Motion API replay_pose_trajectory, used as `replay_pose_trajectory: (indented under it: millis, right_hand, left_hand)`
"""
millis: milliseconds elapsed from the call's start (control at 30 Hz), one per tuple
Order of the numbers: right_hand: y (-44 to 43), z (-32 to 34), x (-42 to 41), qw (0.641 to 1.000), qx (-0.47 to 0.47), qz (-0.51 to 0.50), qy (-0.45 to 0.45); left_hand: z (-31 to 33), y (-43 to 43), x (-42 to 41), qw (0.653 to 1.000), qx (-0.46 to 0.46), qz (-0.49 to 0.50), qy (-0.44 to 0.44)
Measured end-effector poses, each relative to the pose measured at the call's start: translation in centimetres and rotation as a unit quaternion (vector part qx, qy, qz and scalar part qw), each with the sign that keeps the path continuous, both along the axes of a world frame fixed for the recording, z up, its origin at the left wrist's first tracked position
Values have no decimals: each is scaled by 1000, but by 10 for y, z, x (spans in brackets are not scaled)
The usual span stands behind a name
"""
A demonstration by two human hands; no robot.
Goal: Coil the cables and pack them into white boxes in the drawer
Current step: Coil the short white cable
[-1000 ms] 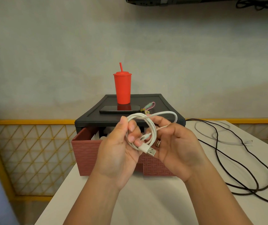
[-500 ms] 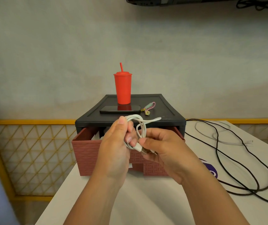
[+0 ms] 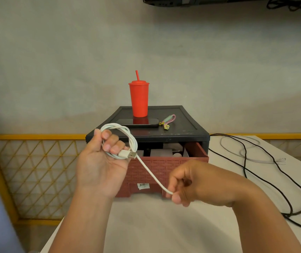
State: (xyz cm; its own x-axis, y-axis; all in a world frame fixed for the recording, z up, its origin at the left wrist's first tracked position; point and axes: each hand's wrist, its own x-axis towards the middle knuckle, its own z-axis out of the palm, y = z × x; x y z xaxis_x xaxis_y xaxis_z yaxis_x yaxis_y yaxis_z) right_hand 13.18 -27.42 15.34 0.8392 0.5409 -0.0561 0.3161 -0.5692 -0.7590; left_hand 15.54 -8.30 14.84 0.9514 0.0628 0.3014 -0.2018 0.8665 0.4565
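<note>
Right hand [image 3: 184,183] dropped, pinching white cable [image 3: 151,174] | left hand [image 3: 100,161] grips coil [image 3: 114,124]

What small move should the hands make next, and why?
Probably wrap the free tail around the coil: the left hand holds the white cable looped, while the right hand pinches its loose end stretched straight.

A plain, pale grey plaster wall [image 3: 54,70] fills the upper frame in soft, even light, with a dark fixture [image 3: 200,0] cut off at the top right edge, a yellow-framed lattice panel [image 3: 36,136] running along its base, and a white surface [image 3: 146,225] spreading across the lower centre and right.
</note>
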Motion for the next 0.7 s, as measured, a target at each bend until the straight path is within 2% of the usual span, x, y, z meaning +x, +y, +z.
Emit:
replay_pose_trajectory:
  millis: [133,267,400,533,700]
  right_hand:
    - [12,-2,-3,997,-76,-1,-21]
    - [29,-1,-13,983,-136,-19,-121]
    - [36,2,-24,958,-173,-25,-227]
    - [36,10,-35,949,-185,-30,-254]
    - [34,19,-44,941,-193,-36,-275]
  left_hand:
    - [1,-5,-1,1000,2,-4,27]
    - [3,-4,-2,998,17,22,48]
    - [3,-8,-2,991,118,53,23]
    - [-5,-14,-2,961,255,103,8]
    - [-7,-15,-1,951,292,100,4]
